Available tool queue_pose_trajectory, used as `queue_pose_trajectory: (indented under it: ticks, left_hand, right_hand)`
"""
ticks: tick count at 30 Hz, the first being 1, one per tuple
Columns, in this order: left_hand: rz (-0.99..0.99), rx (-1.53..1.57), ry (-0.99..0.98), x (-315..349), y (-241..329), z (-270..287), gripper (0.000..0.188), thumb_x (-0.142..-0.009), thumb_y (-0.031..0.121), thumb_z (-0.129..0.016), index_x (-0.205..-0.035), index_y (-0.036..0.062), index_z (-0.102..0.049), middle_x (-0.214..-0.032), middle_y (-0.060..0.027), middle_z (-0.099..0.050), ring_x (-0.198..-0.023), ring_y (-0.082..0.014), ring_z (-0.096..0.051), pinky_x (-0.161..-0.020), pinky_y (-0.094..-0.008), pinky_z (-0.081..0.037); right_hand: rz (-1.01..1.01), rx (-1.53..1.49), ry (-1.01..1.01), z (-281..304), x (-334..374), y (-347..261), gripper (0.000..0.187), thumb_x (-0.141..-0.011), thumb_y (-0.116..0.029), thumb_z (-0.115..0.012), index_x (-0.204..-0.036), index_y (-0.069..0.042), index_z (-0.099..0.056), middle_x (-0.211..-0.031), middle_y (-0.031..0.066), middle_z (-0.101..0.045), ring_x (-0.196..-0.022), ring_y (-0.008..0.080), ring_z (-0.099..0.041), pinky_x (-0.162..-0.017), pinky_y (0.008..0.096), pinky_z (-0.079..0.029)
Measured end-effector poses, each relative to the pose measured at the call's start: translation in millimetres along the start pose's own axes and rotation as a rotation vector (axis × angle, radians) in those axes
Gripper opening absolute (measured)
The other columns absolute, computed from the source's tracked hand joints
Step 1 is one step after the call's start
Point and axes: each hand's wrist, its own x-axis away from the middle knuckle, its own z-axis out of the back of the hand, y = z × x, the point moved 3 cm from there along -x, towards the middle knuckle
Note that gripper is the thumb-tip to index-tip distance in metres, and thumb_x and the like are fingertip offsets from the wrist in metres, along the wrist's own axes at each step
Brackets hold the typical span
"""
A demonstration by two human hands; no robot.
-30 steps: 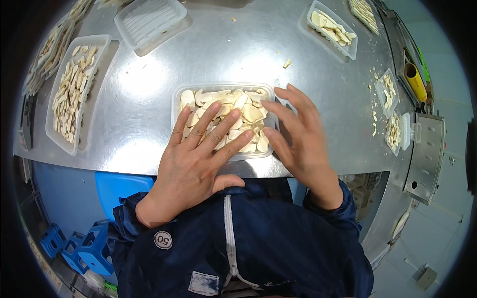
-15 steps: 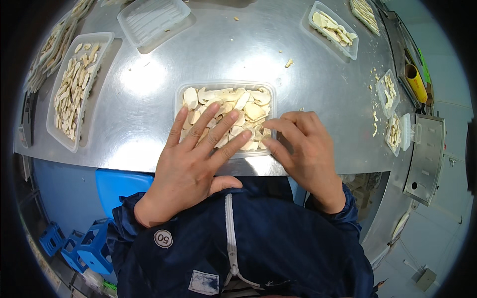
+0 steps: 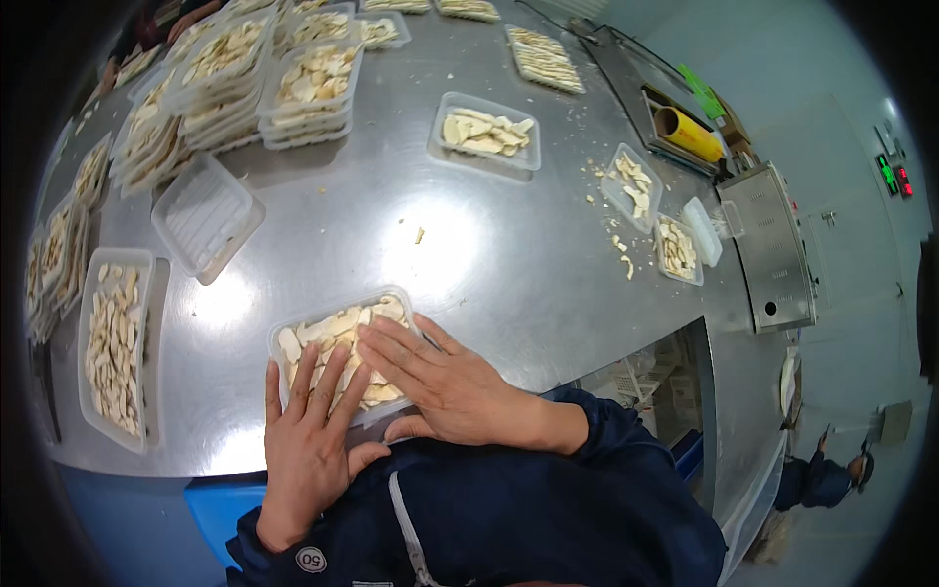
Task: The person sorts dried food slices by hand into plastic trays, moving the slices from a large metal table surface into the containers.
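Close to the table's front edge is a clear plastic tray (image 3: 395, 293) filled with pale, cream-edged slices (image 3: 337, 323) that look like mushroom. My left hand (image 3: 308, 445) lies palm down over the tray's left part, fingers spread across the slices. From the right, my right hand (image 3: 452, 389) reaches over the other half with its fingers stretched out flat. Both hands are open, and neither grips a slice. The tray's near middle is hidden beneath them. The fingertips seem to rest on the slices.
Stacked trays of slices (image 3: 311, 83) stand at the far left. An unfilled tray (image 3: 201, 220) and a long tray of small slices (image 3: 114, 357) lie left. Part-filled trays (image 3: 489, 137) and crumbs are farther right, near a metal box (image 3: 773, 245) and yellow cylinder (image 3: 690, 134).
The view has swung up and rightward, showing more of the table's far side. My right hand has moved from the tray's right end onto the slices, its bent fingers now straightened.
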Motion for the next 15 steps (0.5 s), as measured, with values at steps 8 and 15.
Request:
queue_pose_trajectory:
  ticks: [8,15]
  left_hand:
    - [-0.011,-0.012,0.002,3.7,-1.4,-1.9,0.092,-0.092,0.078,-0.051,-0.163,0.0184,-0.048,-0.171,-0.0104,-0.040,-0.162,-0.0367,-0.027,-0.131,-0.0634,-0.012]
    - [0.133,0.004,0.099,22.1,-24.1,1.8,0.093,-0.099,0.076,-0.042,-0.166,0.0114,-0.041,-0.174,-0.0156,-0.034,-0.162,-0.0385,-0.028,-0.131,-0.0624,-0.015]
  right_hand:
    - [-0.037,-0.007,-0.016,1.6,1.7,0.4,0.105,-0.093,-0.065,-0.067,-0.168,-0.002,-0.028,-0.177,0.0158,-0.025,-0.166,0.0328,-0.019,-0.132,0.0551,-0.019]
    - [-0.126,0.046,0.064,25.3,6.4,8.6,0.097,-0.096,-0.056,-0.069,-0.168,-0.003,-0.030,-0.175,0.0160,-0.029,-0.164,0.0336,-0.022,-0.133,0.0536,-0.020]
